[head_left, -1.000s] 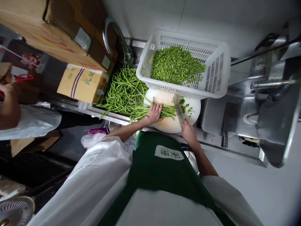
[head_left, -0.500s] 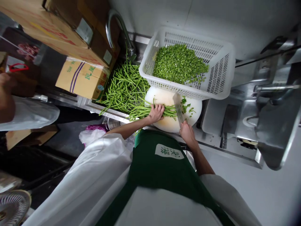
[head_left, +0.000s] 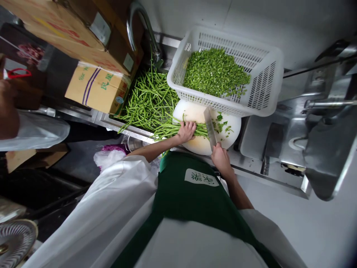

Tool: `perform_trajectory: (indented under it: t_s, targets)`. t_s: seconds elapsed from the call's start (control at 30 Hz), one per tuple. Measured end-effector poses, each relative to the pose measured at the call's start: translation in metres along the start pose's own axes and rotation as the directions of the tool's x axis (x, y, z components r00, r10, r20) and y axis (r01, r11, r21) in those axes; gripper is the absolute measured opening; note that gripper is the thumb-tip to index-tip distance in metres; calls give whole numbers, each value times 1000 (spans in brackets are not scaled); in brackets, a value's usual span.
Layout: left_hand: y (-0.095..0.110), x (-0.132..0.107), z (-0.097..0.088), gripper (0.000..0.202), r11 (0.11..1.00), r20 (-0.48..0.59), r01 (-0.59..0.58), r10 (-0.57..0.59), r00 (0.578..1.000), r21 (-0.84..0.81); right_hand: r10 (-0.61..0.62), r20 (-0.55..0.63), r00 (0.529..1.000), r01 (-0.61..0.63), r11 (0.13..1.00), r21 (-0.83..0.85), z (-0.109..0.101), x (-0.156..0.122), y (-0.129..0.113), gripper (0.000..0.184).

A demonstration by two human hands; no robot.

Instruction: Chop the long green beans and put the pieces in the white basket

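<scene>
My left hand (head_left: 186, 131) presses down on a bundle of long green stalks (head_left: 195, 130) lying across a round white chopping board (head_left: 196, 143), fingers curled over them. My right hand (head_left: 221, 159) grips the handle of a cleaver (head_left: 209, 125), whose blade stands across the stalks just right of my left fingers. A few cut green pieces (head_left: 223, 127) lie on the board to the right of the blade. Behind the board sits a white plastic basket (head_left: 263, 87) filled with chopped green pieces (head_left: 216, 72).
A sink at the left holds a heap of uncut green stalks (head_left: 146, 102) under a curved tap (head_left: 139, 22). Cardboard boxes (head_left: 96, 87) are stacked further left. Another person's arm and sleeve (head_left: 16, 123) show at the left edge. A steel machine (head_left: 320, 141) stands at the right.
The cleaver has shifted slightly left along the stalks toward my left hand. My left hand stays pressed on the bundle. The camera view has tilted a little.
</scene>
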State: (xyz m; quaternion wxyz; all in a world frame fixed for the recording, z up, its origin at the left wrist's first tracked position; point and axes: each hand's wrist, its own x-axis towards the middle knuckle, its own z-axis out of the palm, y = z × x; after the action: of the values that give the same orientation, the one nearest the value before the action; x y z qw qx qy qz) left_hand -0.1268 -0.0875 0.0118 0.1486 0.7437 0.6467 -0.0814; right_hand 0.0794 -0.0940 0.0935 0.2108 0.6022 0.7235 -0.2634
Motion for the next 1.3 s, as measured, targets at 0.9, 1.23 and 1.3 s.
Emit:
perform_trajectory:
  t_s: [0.9, 1.23, 1.3]
  targets:
    - [24, 18, -5, 78, 998, -66, 65, -66, 996, -10, 2, -26, 1000, -2, 1000, -4, 17, 22, 30, 32]
    - [-15, -15, 4, 115, 999, -71, 49, -50, 996, -16, -19, -11, 1000, 19, 1000, -3, 7, 13, 20, 31]
    - [-7, -17, 6, 112, 997, -58, 75, -75, 995, 1, -9, -19, 1000, 9, 1000, -23, -2, 4, 21, 32]
